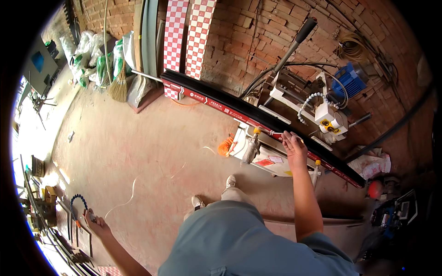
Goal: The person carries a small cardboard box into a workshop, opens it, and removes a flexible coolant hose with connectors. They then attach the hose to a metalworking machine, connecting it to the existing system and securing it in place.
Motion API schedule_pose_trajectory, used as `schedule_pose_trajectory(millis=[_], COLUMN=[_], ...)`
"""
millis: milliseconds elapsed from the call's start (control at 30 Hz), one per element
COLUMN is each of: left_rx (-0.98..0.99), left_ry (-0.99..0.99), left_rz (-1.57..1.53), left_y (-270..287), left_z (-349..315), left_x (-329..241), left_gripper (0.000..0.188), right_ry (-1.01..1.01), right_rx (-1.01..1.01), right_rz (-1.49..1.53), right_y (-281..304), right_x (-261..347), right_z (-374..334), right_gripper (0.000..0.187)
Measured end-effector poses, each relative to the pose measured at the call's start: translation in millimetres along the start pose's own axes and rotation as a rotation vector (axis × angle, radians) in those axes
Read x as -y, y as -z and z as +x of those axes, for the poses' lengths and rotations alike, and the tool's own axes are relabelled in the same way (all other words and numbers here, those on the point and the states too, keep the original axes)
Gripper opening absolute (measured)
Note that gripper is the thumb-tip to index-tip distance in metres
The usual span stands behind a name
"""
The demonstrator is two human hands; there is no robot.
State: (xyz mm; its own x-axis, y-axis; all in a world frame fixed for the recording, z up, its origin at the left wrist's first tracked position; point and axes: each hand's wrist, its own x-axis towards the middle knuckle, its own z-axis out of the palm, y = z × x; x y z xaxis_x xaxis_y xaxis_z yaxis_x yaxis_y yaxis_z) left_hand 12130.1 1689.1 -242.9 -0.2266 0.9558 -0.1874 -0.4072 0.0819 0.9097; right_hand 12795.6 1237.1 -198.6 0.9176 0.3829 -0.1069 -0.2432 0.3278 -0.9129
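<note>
A long black profile in red printed wrapping (216,106) lies slantwise across the white machine on my right. My right hand (294,146) is at its near side, fingers mostly stretched out and slightly bent at the wrapping. Whether they press on it I cannot tell. A thin metal rod (146,75) sticks out of the profile's far left end. Low on the left, my left hand (95,225) has its fingers curled; what they hold, if anything, is too small to make out. Beside it in view arches a dark blue segmented hose (78,198) with an orange tip.
The machine carries a long lever (294,43), a blue motor (348,80) and a white box with a yellow-marked switch (332,123). Valves with yellow caps (252,147) stand on its near side. A broom (118,85) and bags (92,55) line the brick wall.
</note>
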Motion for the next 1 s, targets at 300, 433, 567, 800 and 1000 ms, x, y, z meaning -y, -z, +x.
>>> schedule_pose_trajectory(millis=[300, 433, 567, 800, 1000], left_rx=[-0.029, -0.056, -0.03, 0.101, 0.239], left_ry=[-0.166, -0.186, -0.229, -0.341, -0.234], left_rz=[-0.017, -0.065, -0.003, -0.07, -0.175], left_y=[-71, -141, -210, -264, -379], left_z=[-43, -88, -122, -130, -112], left_x=[-32, -35, -44, -96, -82], left_gripper=[0.026, 0.027, 0.025, 0.024, 0.027], right_ry=[-0.043, -0.178, -0.228, -0.175, -0.1], right_rx=[-0.136, -0.024, 0.109, 0.376, 0.585], right_rz=[0.155, 0.126, 0.023, -0.062, -0.19], right_y=[41, 40, 28, -60, -166], right_x=[-40, -56, -59, -32, -46], right_z=[103, 132, 159, 204, 285], right_gripper=[0.02, 0.019, 0.022, 0.029, 0.019])
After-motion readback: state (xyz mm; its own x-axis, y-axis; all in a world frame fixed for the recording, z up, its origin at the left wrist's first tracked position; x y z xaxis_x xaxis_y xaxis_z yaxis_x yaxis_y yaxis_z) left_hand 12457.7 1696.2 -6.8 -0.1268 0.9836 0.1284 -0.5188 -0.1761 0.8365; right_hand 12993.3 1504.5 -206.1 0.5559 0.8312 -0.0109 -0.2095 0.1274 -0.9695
